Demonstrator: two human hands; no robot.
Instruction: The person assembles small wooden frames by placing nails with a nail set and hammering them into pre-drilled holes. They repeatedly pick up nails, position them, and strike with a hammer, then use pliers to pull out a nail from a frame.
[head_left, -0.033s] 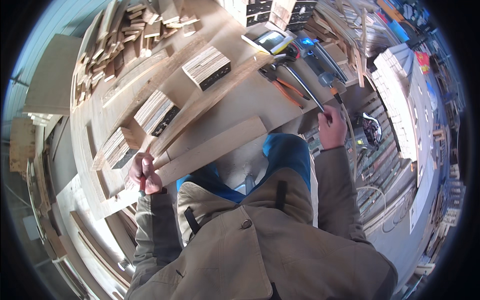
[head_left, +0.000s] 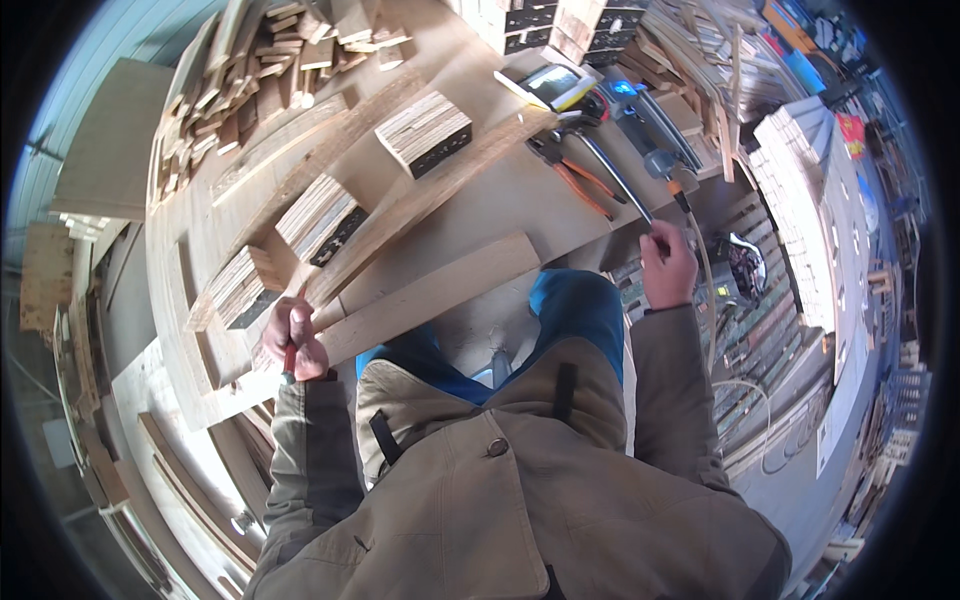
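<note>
My left hand [head_left: 295, 340] is closed around a red pencil [head_left: 290, 362], at the left end of a bare wooden board [head_left: 440, 296] lying along the bench's near edge. At the right, my right hand [head_left: 668, 265] has its fingers curled at the end of a metal-shafted tool, probably a hammer [head_left: 612, 170]; its dark head rests on the bench. Pliers [head_left: 590, 188] with orange handles lie left of that shaft. Beyond the board, a long strip of wood [head_left: 430, 200] crosses the bench, with three laminated wood blocks [head_left: 424, 134] behind it.
Loose wood offcuts [head_left: 290, 60] are heaped at the far left. An air tool [head_left: 655, 130] with a hose lies at the bench's right, beside a yellow-edged device [head_left: 550, 82]. Slatted pallet wood [head_left: 750, 330] and a white stack [head_left: 795, 200] stand to the right.
The view has shifted slightly, so the bench and its things sit a little further right. Both hands keep nearly the same place and grip.
</note>
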